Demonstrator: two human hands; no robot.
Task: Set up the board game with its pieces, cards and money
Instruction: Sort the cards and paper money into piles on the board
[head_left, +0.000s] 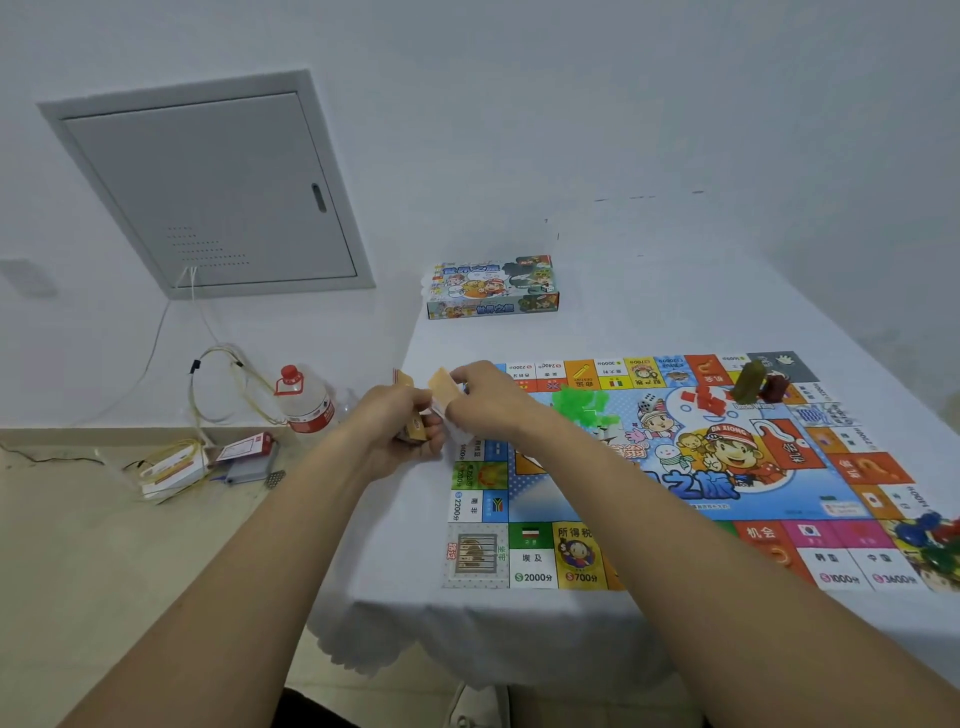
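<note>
Head view, both hands gripping cards (441, 387)

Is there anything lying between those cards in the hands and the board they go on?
Nothing visible. Both hands, left and right, hold the cards at the board's left edge; only bare tablecloth lies below them.

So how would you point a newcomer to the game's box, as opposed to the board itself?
Start at the table with the white cloth and find the colourful game board spread on it. Look past the board's far edge, toward the wall: the game box sits alone near the table's far left corner. It is the only closed, raised carton there, printed with cartoon figures, apart from the loose pieces on the board.
</note>
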